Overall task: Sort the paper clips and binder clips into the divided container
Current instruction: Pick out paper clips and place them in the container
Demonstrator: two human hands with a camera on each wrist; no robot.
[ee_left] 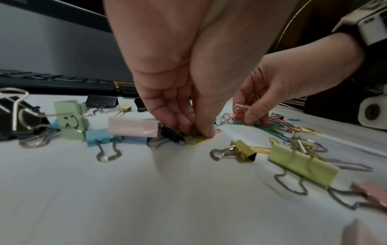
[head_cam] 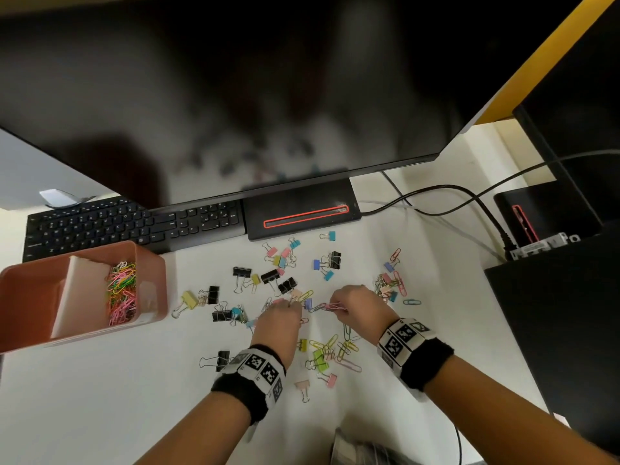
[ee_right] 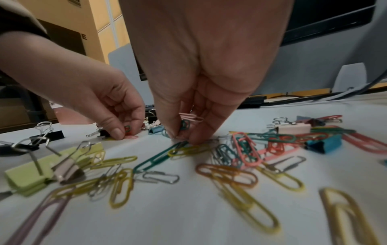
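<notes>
Coloured paper clips (head_cam: 335, 347) and binder clips (head_cam: 275, 276) lie scattered on the white desk (head_cam: 134, 397). The pink divided container (head_cam: 152, 286) stands at the left, with paper clips (head_cam: 122, 293) in its right compartment. My left hand (head_cam: 295, 305) reaches down into the pile; its fingertips (ee_left: 207, 132) pinch small paper clips beside a yellow clip (ee_left: 196, 140) and a black binder clip (ee_left: 171, 134). My right hand (head_cam: 335, 305) is close beside it. Curled over the desk, its fingers (ee_right: 201, 139) grip a bunch of pink and teal paper clips (ee_right: 188, 121).
A black keyboard (head_cam: 134, 226) and the monitor's base (head_cam: 302, 213) lie just behind the pile, under a big monitor (head_cam: 235, 95). Cables (head_cam: 453, 196) run at the back right. A black box (head_cam: 553, 313) borders the right side. Bare desk lies near the front left.
</notes>
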